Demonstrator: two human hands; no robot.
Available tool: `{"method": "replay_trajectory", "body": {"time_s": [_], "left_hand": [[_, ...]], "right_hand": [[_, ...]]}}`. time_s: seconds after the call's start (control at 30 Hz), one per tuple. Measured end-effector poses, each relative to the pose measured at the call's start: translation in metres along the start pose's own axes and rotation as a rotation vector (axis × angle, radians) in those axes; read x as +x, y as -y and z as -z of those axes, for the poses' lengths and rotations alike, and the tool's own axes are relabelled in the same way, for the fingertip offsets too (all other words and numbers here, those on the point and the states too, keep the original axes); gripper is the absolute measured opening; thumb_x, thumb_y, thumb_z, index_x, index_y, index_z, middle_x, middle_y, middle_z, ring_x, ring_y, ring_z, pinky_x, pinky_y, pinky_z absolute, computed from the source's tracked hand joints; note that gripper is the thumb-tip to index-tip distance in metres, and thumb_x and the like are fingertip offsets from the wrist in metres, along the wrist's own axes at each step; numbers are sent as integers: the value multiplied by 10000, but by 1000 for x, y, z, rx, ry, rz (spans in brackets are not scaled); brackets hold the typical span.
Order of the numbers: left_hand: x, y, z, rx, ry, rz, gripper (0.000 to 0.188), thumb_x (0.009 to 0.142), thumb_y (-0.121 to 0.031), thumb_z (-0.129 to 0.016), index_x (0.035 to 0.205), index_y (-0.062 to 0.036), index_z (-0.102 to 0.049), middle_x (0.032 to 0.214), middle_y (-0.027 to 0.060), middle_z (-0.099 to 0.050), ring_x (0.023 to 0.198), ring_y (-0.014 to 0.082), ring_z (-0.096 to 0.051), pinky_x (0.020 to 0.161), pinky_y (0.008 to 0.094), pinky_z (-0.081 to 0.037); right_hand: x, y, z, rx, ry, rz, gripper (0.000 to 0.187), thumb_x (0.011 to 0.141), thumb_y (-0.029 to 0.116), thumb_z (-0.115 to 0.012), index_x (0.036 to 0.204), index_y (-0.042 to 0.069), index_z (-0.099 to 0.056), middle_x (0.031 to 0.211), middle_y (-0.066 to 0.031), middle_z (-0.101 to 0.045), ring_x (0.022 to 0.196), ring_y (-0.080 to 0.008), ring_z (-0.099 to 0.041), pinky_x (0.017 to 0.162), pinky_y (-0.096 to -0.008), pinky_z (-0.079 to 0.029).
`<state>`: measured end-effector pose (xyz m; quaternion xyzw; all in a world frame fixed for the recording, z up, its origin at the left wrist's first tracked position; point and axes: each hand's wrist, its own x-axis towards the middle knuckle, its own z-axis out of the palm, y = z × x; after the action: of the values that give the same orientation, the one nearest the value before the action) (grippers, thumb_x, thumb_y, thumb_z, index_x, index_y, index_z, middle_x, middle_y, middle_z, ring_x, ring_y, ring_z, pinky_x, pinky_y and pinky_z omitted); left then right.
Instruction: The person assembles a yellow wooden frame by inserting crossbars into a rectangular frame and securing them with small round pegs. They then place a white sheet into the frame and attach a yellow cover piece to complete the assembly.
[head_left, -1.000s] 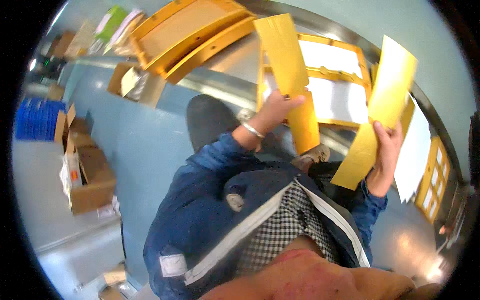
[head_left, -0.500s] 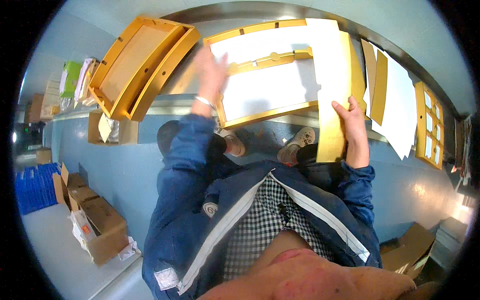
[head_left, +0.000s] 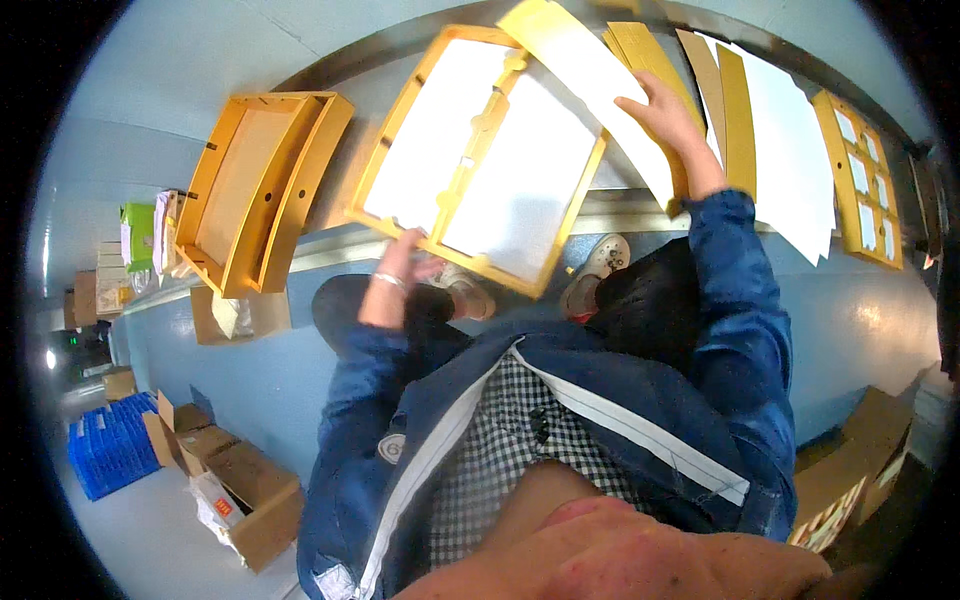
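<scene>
The right hand (head_left: 665,115), arm stretched forward, pinches a yellow strip (head_left: 590,75) across the far right corner of a yellow tray (head_left: 500,275) angled on the bench (head_left: 372,95). The left hand (head_left: 393,268) meets its near-left corner — whether gripping, one cannot tell. A round badge (head_left: 391,447) bears print.

The shallow yellow rectangular tray with white panels (head_left: 485,268) has swung askew; the left hand (head_left: 398,268) has dropped to its near edge, and the right hand (head_left: 672,117) has tipped the long yellow flat strip (head_left: 590,70) leftward.
</scene>
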<state>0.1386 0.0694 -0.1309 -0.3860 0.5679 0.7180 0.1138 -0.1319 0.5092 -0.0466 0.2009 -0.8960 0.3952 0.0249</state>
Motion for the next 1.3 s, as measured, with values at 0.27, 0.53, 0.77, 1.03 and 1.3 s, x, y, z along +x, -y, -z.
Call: {"method": "replay_trajectory", "body": {"time_s": [0.27, 0.53, 0.77, 1.03, 1.3], "left_hand": [[-86, 50, -108, -85, 158, 254, 694, 980, -501, -545, 1423, 11, -392, 1242, 231, -615, 1004, 324, -673, 845, 433, -571], [-107, 27, -74, 121, 390, 57, 436, 1001, -223, -597, 1379, -22, -515, 1134, 131, -679, 903, 221, -695, 734, 296, -569], [-117, -17, -81, 375, 293, -308, 288, 1018, -194, -554, 1262, -45, -591, 1024, 72, -699, 787, 129, -661, 640, 238, -526], [-109, -25, -99, 295, 343, -369, 328, 979, -180, -599, 1269, -26, -582, 989, 76, -710, 777, 136, -660, 628, 237, -507], [-101, -30, -94, 250, 267, -421, 446, 981, -183, -597, 1373, -6, -478, 1064, 111, -694, 856, 174, -676, 658, 269, -546]], "right_hand": [[105, 32, -72, -420, 201, 201, 564, 928, 433, -627, 1406, 144, -554, 1345, -110, -627, 1244, -316, -574, 1029, -465, -443], [78, 52, -102, -656, 223, 62, 881, 676, 332, -852, 1467, 203, -487, 1364, -99, -595, 1285, -304, -530, 1040, -501, -392], [72, 48, -90, -564, 138, 72, 955, 642, 363, -873, 1488, 223, -452, 1361, -117, -591, 1285, -329, -528, 1056, -506, -394], [69, 68, -79, -678, 239, 39, 947, 651, 468, -864, 1481, 269, -454, 1386, -107, -581, 1288, -329, -528, 1035, -543, -405], [47, 100, -53, -541, 76, 183, 916, 676, 542, -833, 1447, 181, -497, 1260, -157, -570, 1202, -356, -556, 969, -468, -475]]}}
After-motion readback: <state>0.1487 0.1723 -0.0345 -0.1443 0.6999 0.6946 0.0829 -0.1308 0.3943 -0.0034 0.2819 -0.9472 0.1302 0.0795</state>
